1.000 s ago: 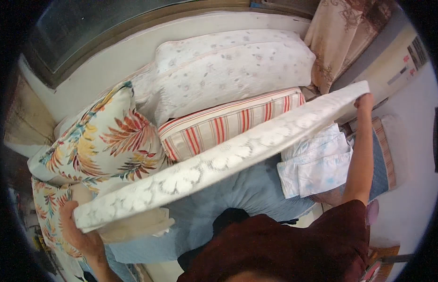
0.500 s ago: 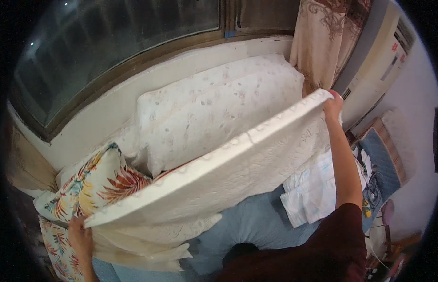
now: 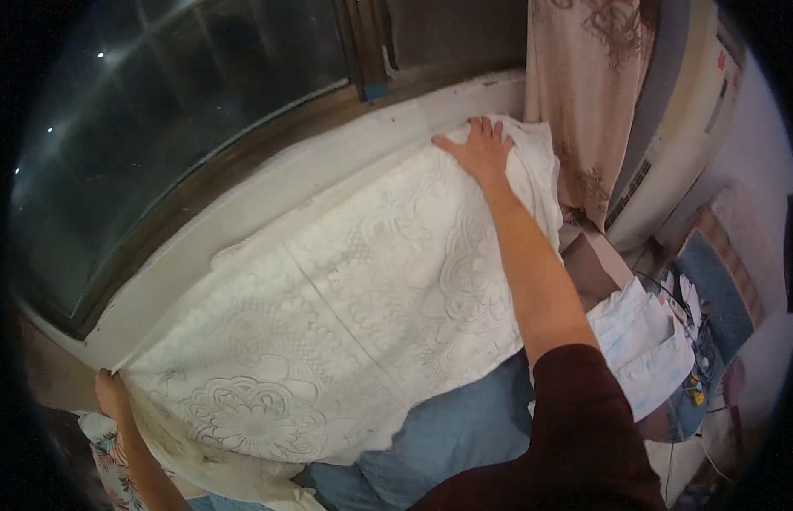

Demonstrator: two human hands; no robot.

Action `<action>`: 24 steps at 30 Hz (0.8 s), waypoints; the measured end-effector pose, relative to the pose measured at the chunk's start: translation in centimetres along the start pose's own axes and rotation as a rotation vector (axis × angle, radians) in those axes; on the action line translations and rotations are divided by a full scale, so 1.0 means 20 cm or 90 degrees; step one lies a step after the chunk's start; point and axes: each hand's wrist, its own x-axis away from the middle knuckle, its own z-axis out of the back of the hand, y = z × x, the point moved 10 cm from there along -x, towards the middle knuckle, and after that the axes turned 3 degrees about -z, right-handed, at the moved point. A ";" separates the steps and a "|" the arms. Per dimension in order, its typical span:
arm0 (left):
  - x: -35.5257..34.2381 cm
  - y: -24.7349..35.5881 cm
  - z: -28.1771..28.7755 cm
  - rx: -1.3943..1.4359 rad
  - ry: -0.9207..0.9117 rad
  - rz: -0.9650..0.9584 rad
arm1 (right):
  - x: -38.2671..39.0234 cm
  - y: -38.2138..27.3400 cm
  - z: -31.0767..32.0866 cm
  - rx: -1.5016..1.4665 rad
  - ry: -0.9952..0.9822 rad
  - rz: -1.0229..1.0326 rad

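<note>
A cream cloth with an embossed flower pattern is spread over a long raised backrest below the window. It covers the pale printed cover that showed there before. At the far left, my left hand is closed on the cloth's corner and pulls its upper edge taut. My right hand lies on the cloth near its far right end, fingers spread, pressing on the top. The cloth's lower edge hangs over a blue padded seat.
A flower-print cushion sits at the lower left, partly hidden. On the right are a white and pale-blue folded cloth, cables and a blue pad. A curtain hangs beside the window.
The cloth has gone from being held up as a folded band to lying over the backrest. My right hand moved left and opened flat on it; my left hand moved slightly left and up.
</note>
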 end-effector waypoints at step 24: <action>0.73 1.51 0.05 0.526 -0.237 -0.268 | -0.13 -0.03 -0.01 0.114 0.124 0.083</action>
